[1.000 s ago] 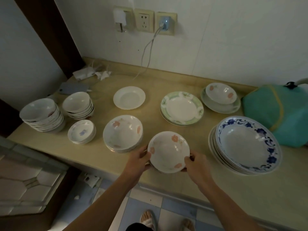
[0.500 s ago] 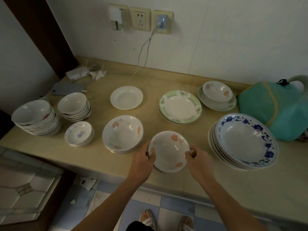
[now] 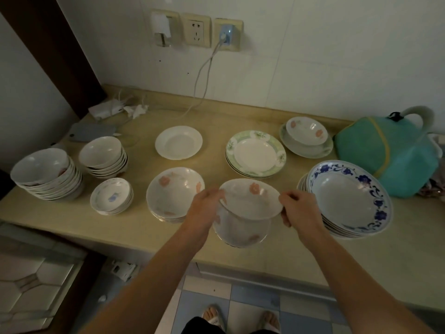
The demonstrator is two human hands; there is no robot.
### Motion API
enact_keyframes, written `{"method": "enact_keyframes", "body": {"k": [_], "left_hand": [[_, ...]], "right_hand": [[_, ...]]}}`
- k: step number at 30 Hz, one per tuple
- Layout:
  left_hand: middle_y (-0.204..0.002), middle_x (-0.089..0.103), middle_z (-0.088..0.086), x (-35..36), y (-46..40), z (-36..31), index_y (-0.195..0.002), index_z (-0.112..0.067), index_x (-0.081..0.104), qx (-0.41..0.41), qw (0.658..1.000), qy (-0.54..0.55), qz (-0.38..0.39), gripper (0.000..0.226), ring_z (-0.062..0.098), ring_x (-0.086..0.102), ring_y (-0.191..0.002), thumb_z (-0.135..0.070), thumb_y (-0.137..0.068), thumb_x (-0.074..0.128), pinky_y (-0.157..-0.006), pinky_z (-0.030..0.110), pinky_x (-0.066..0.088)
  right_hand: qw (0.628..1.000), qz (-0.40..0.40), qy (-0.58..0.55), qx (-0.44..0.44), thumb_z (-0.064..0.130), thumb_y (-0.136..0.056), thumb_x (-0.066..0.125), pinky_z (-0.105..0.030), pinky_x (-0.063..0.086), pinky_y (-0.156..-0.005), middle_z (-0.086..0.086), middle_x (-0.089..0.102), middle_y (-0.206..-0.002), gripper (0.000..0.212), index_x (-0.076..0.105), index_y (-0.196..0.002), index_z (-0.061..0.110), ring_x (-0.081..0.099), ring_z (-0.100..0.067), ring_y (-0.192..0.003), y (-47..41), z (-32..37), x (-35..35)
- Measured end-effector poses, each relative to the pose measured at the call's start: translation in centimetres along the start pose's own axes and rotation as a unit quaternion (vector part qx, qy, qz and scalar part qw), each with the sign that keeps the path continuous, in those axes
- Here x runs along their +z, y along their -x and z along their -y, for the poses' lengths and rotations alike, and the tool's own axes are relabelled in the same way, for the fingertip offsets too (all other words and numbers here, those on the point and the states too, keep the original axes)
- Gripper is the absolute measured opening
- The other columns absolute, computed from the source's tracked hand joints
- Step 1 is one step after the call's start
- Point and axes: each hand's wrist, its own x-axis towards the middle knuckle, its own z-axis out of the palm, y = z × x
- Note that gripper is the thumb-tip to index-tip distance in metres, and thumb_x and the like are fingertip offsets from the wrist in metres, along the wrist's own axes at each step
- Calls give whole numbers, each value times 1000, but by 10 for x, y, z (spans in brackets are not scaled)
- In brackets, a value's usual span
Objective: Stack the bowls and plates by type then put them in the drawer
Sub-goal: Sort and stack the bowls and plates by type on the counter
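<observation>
A pink-flowered bowl (image 3: 250, 198) is pinched at opposite rims by the left hand (image 3: 204, 208) and right hand (image 3: 298, 210); tilted, it could slip onto the bowl beneath (image 3: 240, 233).

Lower bowl (image 3: 238, 233) blurred (rim half hidden)

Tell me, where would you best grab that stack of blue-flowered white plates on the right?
Grip the blue-flowered white plate stack under the bottom plate's rim at opposite left and right edges, one hand on each. The wide flaring rims overhang the beige counter, probably leaving room for fingers beneath.
</observation>
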Motion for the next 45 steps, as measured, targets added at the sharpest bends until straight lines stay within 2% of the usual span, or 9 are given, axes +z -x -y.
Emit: {"method": "enact_keyframes", "body": {"k": [6,12,16,20,23,28,36,41,45], "left_hand": [[-109,73,6,-10,-11,-45,-103,-7,72,20,996,-87,20,25,21,62,-108,-22,-88,59,-97,36,44],[-100,79,0,-18,6,-33,-90,-29,80,29,994,-70,76,34,11,70,-96,-3,-91,59,-81,22,52],[-111,77,-5,-22,17,-6,-109,-28,73,24,993,-52,99,45,11,68,-110,9,-90,53,-92,26,52],[-125,70,-11,-23,25,20,-127,-30,62,24,990,-87,108,38,9,57,-124,-12,-94,59,-104,33,44],[-127,65,-14,-20,29,39,-131,-33,56,14,988,-128,90,35,6,56,-123,-21,-99,60,-100,31,46],[-114,62,-26,-10,28,52,-125,-42,53,9,988,-141,53,41,-9,56,-109,-12,-98,57,-80,13,45],[-117,61,-25,4,22,60,-131,-38,51,21,986,-164,-12,28,-12,56,-107,-28,-105,51,-77,10,47],[-119,65,-9,8,15,60,-121,-36,56,1,990,-133,-55,21,13,63,-111,-26,-104,52,-87,35,59],[-121,63,-4,15,14,59,-125,-32,52,-38,994,-67,-78,28,16,63,-104,-17,-101,54,-63,29,62]], "right_hand": [[993,13,-114,26,-2,-83,60,-23,31,-36,-3,47,-46,18,61,-65,2,39,-13,-37,-11,46,-12],[996,38,-80,-3,2,-87,59,-27,32,-39,-4,46,-48,23,60,-64,3,41,-17,-40,-8,28,-7],[999,34,-25,-32,8,-93,55,-28,37,-43,2,54,-49,24,77,-88,15,45,-13,-43,-1,-6,3],[997,26,20,-63,13,-98,54,-26,42,-47,12,61,-52,25,76,-101,24,49,-6,-46,9,-37,14],[995,33,46,-80,16,-100,54,-30,48,-52,8,66,-60,23,75,-106,25,56,-8,-52,14,-51,19],[991,52,70,-102,19,-102,54,-11,42,-48,11,69,-72,22,70,-111,31,61,4,-60,8,-58,25],[983,80,116,-116,24,-104,51,-22,51,-62,10,72,-85,27,70,-123,28,67,-6,-77,-5,-60,25],[982,97,103,-129,28,-102,54,-12,40,-53,8,65,-71,20,67,-109,41,58,-2,-62,-10,-62,18],[983,183,13,-21,25,-105,50,-31,53,-52,-16,69,-77,20,70,-106,30,64,-20,-61,-21,-62,14]]}}
